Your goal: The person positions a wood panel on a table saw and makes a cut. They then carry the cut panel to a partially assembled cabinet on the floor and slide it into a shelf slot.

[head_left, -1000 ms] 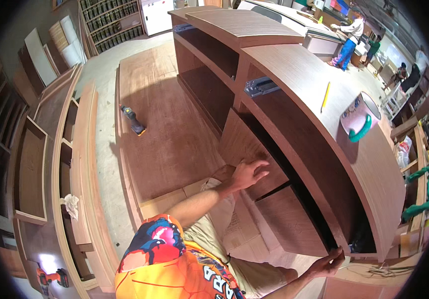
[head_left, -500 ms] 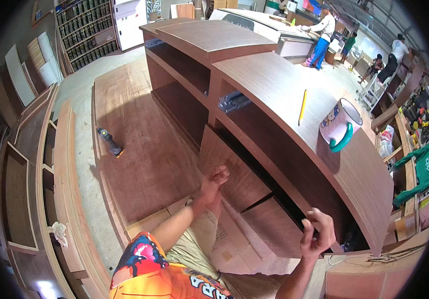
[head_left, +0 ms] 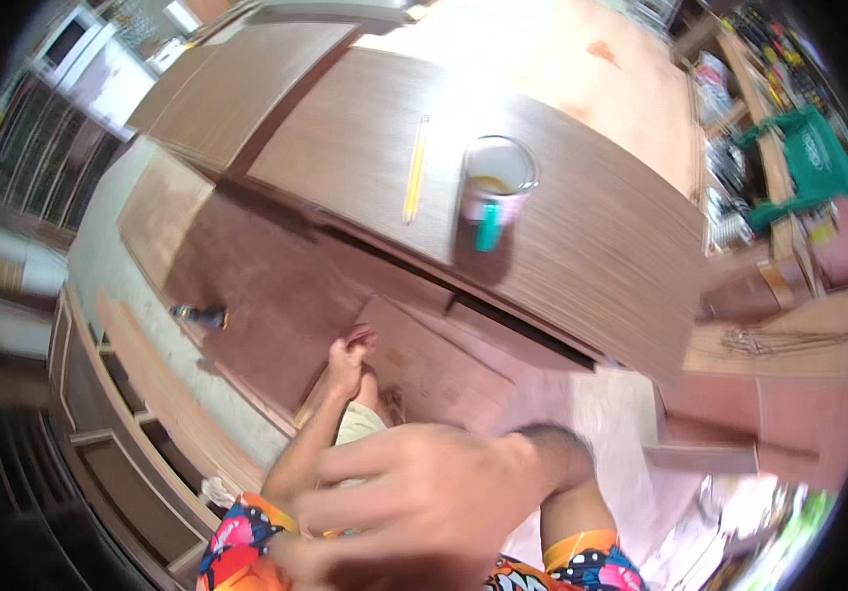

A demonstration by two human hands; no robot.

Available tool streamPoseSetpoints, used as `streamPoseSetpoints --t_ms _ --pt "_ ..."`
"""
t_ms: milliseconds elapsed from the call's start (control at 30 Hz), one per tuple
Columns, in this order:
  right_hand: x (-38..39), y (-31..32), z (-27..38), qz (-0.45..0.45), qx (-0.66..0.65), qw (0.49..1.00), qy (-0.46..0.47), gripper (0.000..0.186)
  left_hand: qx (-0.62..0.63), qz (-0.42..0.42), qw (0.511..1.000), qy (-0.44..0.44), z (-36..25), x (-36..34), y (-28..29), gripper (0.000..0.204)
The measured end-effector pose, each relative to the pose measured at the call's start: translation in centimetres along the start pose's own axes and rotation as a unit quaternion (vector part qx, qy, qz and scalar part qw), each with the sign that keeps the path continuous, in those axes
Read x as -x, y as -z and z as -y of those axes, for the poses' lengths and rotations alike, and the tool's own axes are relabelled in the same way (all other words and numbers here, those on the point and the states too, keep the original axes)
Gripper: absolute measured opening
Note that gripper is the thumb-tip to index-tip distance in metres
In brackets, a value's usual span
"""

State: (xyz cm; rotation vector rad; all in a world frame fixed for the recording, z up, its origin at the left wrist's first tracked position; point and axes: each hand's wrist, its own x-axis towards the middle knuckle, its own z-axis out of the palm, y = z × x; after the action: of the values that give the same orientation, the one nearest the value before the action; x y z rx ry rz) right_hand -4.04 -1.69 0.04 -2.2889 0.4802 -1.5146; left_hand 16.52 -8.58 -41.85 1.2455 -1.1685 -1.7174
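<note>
My left hand (head_left: 347,360) is down by my bent leg, beside the lower cabinet; its fingertips are too blurred to make out. My right hand (head_left: 404,492) looms close to the camera at bottom centre, smeared by motion, above my patterned shirt (head_left: 242,547). The brown curved cabinet (head_left: 591,266) carries a yellow pencil (head_left: 417,158) and a pink mug (head_left: 491,209) with a green handle and liquid inside. Below its top edge runs a dark gap (head_left: 518,330).
A cordless tool (head_left: 202,315) lies on a plywood sheet (head_left: 188,236) at the left. Long wooden frames and planks (head_left: 153,414) line the lower left. Green cloth (head_left: 808,158) hangs on shelving at the right. Loose wire (head_left: 779,343) lies below it.
My right hand has left the cabinet's lower front edge and risen toward the camera. My view has turned and tilted, so the cabinet top now appears higher and more central.
</note>
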Motion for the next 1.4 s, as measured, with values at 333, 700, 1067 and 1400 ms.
streamPoseSetpoints --t_ms 333,700,1067,1400 --pt "-20.5 10.6 14.3 -0.076 0.220 0.972 -0.041 0.035 -0.289 0.005 0.957 0.028 -13.2 13.7 1.7 0.040" --pt "-32.9 10.0 12.2 0.087 0.331 0.940 0.000 0.034 -0.266 -0.220 0.934 0.094 -19.2 8.3 19.3 0.048" --pt "-13.9 -6.1 -28.1 -0.172 0.088 0.726 -0.660 0.063 -0.388 -0.311 0.830 -0.252 -46.8 -28.9 25.2 0.035" --pt "-11.9 -13.2 -38.9 -0.261 0.285 0.540 -0.747 0.097 -0.433 -0.075 0.883 -0.163 -49.0 -44.3 22.7 0.053"
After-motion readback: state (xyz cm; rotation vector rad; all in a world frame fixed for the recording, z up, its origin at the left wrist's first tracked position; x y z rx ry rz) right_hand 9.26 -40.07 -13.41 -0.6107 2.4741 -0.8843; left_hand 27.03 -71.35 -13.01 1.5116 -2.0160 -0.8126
